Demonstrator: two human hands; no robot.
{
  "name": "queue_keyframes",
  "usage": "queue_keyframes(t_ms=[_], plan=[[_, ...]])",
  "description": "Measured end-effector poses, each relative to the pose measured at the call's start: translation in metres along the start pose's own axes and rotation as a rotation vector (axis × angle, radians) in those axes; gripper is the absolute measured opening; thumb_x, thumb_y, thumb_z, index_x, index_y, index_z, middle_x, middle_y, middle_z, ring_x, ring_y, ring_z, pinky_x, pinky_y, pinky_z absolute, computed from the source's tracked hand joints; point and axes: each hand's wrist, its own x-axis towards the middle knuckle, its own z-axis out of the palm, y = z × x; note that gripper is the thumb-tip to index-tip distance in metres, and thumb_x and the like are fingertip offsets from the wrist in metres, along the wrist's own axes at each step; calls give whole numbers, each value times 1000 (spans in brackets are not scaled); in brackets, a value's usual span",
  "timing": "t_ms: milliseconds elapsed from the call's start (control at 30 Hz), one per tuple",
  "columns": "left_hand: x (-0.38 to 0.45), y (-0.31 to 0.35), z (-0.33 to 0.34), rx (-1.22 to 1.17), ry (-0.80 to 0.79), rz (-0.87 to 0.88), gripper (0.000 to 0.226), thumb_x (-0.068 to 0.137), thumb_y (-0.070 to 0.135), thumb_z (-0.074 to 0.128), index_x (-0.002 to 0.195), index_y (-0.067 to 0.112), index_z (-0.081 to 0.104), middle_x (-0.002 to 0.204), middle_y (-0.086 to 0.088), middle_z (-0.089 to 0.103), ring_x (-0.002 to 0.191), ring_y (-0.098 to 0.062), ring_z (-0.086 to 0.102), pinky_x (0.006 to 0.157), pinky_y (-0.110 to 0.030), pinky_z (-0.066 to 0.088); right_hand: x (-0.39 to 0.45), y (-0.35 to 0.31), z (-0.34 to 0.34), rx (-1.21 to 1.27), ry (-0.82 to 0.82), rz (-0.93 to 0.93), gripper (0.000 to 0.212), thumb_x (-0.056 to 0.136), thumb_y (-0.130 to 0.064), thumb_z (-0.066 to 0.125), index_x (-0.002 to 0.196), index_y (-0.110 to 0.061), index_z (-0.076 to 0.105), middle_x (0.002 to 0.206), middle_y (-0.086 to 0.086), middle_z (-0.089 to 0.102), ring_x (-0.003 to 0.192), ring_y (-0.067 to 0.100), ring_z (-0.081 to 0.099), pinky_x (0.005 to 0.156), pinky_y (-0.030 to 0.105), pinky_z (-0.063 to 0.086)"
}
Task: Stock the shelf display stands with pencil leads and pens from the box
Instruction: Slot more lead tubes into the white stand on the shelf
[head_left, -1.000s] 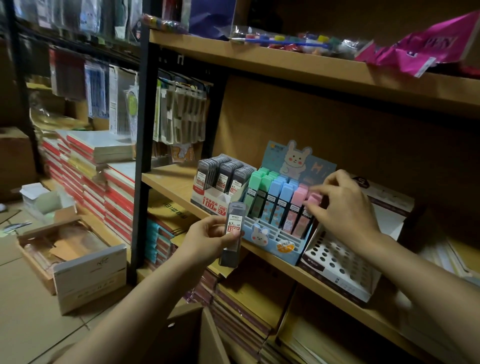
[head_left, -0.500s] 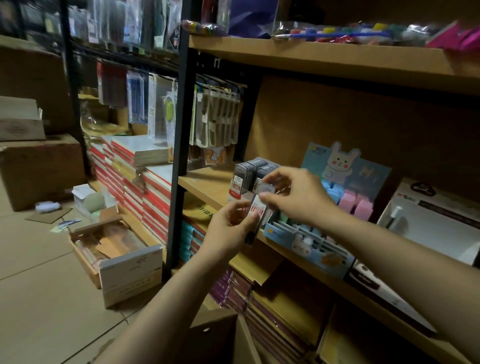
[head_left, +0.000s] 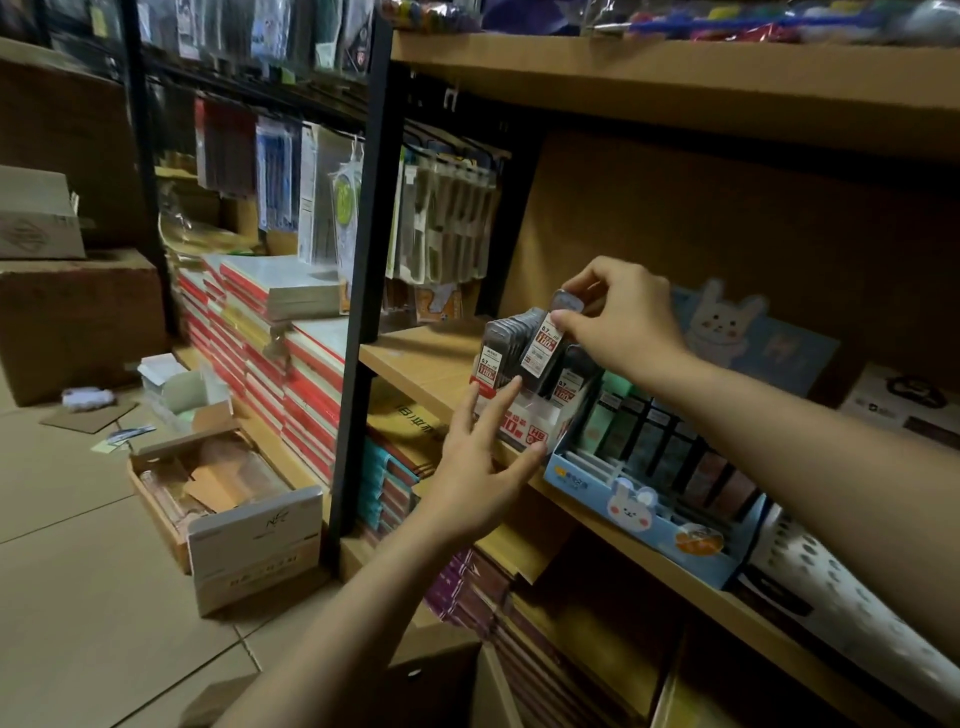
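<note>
A white and red display stand sits on the wooden shelf and holds rows of dark pencil lead cases. My right hand pinches one dark lead case by its top, tilted above the middle row of that stand. My left hand is empty, fingers spread and straight, its fingertips at the stand's front face. To the right stands a blue rabbit display stand filled with pastel lead cases. An open cardboard box lies at the bottom of the view, below my left arm.
A white perforated pen stand lies at the shelf's right. Stacked notebooks fill the left bay behind a black upright post. An open carton and brown boxes sit on the tiled floor.
The lead case passed from my left hand to my right, which lifted it over the white stand. My left hand opened and dropped to the stand's front. The view shifted left.
</note>
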Motion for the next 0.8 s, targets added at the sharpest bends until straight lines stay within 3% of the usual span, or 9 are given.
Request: queue_keyframes(t_ms=[100,367,567,800], plan=[[4,0,3,26,-13,16,66,93,46,55,143,60,14,159,18,-13,149,-20,1,117,-49,24,0,3,7,-29,-44,-19,18,78,-21,81,90,-20,68,86,-6,66,82,10,63,71,25,54],[5,-5,7,50,-71,10,64,96,42,53,145,57,15,159,18,-17,149,-19,-5,116,-45,19,2,6,8,-139,-110,-68,22,74,-24,85,90,-19,70,90,-2,68,83,13,64,71,28,56],[6,-6,7,53,-67,5,65,95,40,54,145,57,16,159,18,-15,149,-18,-3,116,-44,21,8,3,1,-81,-89,-57,22,71,-24,86,85,-23,69,80,-10,66,76,3,63,63,17,50],[6,-6,7,48,-58,20,66,96,36,56,143,59,16,160,16,-13,149,-18,0,114,-40,22,5,6,1,-86,-95,-31,22,71,-24,87,85,-20,71,80,-8,68,75,5,64,68,22,55]])
